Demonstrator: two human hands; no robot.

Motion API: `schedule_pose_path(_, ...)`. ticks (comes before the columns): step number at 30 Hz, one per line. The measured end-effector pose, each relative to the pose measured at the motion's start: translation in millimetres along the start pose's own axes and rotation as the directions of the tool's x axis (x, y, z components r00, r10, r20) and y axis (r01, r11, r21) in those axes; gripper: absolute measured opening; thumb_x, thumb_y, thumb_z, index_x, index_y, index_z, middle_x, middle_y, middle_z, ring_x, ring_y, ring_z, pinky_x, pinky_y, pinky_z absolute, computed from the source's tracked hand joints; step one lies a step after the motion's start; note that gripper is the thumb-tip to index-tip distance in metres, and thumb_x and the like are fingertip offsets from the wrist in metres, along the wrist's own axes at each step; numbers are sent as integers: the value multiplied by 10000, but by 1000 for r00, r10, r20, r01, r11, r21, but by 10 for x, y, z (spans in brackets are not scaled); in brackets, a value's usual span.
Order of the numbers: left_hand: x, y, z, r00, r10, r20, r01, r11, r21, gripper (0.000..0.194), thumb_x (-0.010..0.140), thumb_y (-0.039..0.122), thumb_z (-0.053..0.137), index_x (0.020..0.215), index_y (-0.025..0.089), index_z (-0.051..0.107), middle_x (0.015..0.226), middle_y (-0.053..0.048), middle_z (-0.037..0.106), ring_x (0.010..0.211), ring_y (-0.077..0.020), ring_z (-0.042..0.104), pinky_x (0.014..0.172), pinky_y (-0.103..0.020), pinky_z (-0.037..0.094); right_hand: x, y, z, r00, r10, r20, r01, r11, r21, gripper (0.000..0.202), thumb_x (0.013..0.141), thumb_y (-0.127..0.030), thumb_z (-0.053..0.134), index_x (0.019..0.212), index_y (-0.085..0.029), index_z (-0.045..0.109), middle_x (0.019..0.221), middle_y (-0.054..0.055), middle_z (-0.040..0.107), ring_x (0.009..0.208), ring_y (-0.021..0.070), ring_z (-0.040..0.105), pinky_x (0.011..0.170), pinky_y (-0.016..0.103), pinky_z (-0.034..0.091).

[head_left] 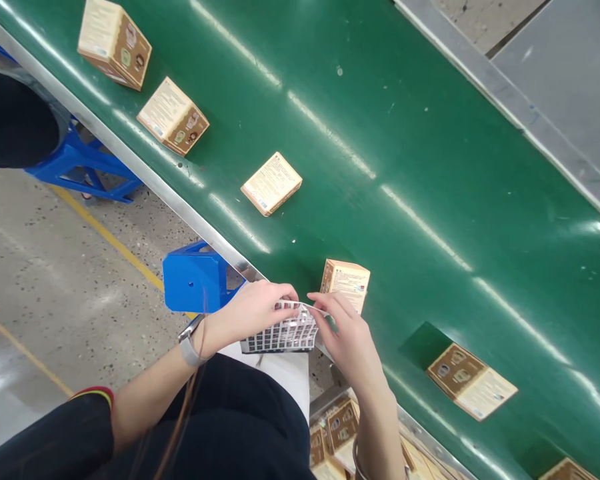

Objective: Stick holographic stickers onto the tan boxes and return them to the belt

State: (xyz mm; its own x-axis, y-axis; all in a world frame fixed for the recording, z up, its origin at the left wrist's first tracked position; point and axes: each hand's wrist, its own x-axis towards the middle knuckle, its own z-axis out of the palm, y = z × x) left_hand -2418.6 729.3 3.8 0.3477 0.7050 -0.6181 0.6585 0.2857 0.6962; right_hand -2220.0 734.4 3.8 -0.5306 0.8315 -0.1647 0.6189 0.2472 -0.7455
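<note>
Green belt [405, 267] carrying brown-and-cream boxes [273, 183]; above your lap, near its edge, your left hand [267, 307] grips a grid-patterned sheet [285, 338]; your right hand [349, 333] pinches its upper right corner.

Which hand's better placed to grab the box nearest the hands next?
Probably the right hand: it overlaps that box in view. The left hand is farther away, across the gridded packet. Both hands hold the packet.

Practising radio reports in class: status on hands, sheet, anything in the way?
Left fingers holding sheet by upper edge. Right fingers at its upper right corner, grip unclear. Sheet's grid in view. Nearest box just beyond right fingers, not visibly blocking.
</note>
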Motion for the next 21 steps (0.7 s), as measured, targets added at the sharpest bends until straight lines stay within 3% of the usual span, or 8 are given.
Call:
schedule_pose_path(3, -6, -19, -21, 999, -46, 2, 46, 999, -20, 168, 926, 290, 564, 891, 206, 706, 810, 10, 735, 732, -157, 663, 614, -234, 406, 32, 13, 42, 997, -68, -41, 63, 991, -118, 179, 971, -170, 469, 1055, -213, 621, 888, 48, 687, 817, 175, 651, 767, 331, 505)
schedule_pose_path(7, -14, -29, -62, 998, -69, 3, 69, 997, -19, 178, 922, 245, 557, 850, 199, 714, 763, 14, 724, 684, -144, 644, 591, -230, 387, 58, -13, 105, 983, -152, -102, 122, 959, -256, 134, 967, -162, 503, 968, -202, 630, 886, 39, 709, 790, 165, 671, 1009, 446, 390)
schedule_pose_path(10, -19, -39, -66, 998, -70, -9, 70, 997, -13, 202, 933, 259, 546, 842, 190, 713, 748, 5, 719, 681, -147, 642, 583, -233, 381, 70, -22, 148, 973, -184, -141, 137, 948, -286, 111, 956, -152, 530, 950, -201, 630, 909, 41, 719, 839, 164, 691, 1097, 475, 304)
schedule_pose_path(15, -22, -77, -41, 995, -90, -37, 89, 996, -14, 202, 928, 272, 558, 815, 180, 698, 747, -2, 717, 675, -154, 639, 575, -238, 384, 61, 1, 183, 971, -180, -157, 144, 966, -216, 117, 927, -130, 559, 892, -222, 624, 980, 47, 723, 1057, 219, 664, 1089, 495, 319)
schedule_pose_path(17, -25, -118, -43, 990, -120, -69, 120, 993, -15, 203, 930, 277, 554, 813, 188, 694, 743, 1, 713, 664, -154, 637, 569, -240, 391, 64, 20, 193, 985, -94, -143, 86, 994, -62, 98, 921, -166, 566, 881, -238, 620, 1003, 40, 722, 1111, 229, 638, 1063, 490, 361)
schedule_pose_path(19, -28, -183, -54, 985, -126, -117, 127, 992, 7, 199, 932, 281, 549, 829, 195, 697, 746, 0, 706, 684, -161, 640, 588, -246, 422, 106, 41, 221, 986, 94, -136, -68, 981, 182, 68, 923, -235, 564, 872, -238, 610, 1069, 57, 709, 1140, 236, 621, 1014, 474, 424)
schedule_pose_path(21, -33, -266, -71, 985, -37, -169, 46, 998, 51, 188, 927, 273, 561, 832, 195, 704, 843, -21, 718, 823, -187, 656, 687, -271, 484, 215, 60, 280, 929, 335, -154, -230, 853, 469, 97, 924, -308, 554, 881, -227, 588, 1179, 88, 672, 1163, 238, 609, 985, 464, 464)
